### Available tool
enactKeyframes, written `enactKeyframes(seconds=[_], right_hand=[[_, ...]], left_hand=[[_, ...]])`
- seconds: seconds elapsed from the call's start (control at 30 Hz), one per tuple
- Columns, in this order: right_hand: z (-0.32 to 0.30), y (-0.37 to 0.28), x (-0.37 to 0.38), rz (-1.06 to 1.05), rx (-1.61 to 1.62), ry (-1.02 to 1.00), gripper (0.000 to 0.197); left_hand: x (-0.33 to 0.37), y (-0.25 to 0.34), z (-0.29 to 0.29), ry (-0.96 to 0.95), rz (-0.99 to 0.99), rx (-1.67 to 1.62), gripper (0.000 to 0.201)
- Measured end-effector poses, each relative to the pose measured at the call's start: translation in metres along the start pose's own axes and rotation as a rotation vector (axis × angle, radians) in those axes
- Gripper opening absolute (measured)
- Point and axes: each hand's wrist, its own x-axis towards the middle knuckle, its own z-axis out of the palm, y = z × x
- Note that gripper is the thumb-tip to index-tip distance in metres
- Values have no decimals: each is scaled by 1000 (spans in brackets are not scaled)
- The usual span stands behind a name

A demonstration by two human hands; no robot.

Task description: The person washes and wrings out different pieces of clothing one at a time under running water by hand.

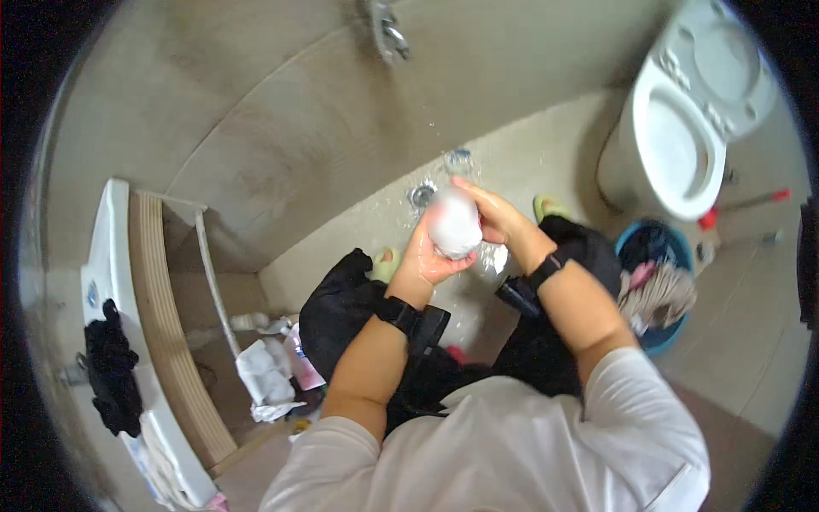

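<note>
Between my two hands, in front of my body, is a rounded white wad (455,229), its upper part blurred; whether it is cloth I cannot tell. My left hand (426,254) curls under its left and lower side, wet and closed on it. Against the right side presses my right hand (497,215), its fingers wrapped round the edge. Black straps circle both wrists. Water drops fall from the metal tap (389,36) on the wall, and a round floor drain (421,194) lies just beyond my left hand.
At right stand a white toilet (661,158) with its lid raised and a blue bucket (668,340) of clothes. Leftward, a white basin (109,243) carries a black cloth (113,375). White cloth or paper (269,375) lies by a rail. The floor (563,128) is wet.
</note>
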Motion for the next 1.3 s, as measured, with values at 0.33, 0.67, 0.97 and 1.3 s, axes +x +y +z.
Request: enactKeyframes(seconds=[0.33, 0.67, 0.97, 1.3], right_hand=[[-23, 65, -35, 176, -380, 57, 46], [-41, 92, -20, -155, -985, 506, 42], [-9, 43, -36, -734, -813, 274, 33], [3, 42, -31, -854, -304, 534, 28]], left_hand=[[-12, -87, -44, 153, -27, 711, 50], [39, -100, -75, 394, 216, 1779, 33], [13, -67, -75, -269, -119, 104, 80], [48, -45, 1, 179, 829, 228, 22]])
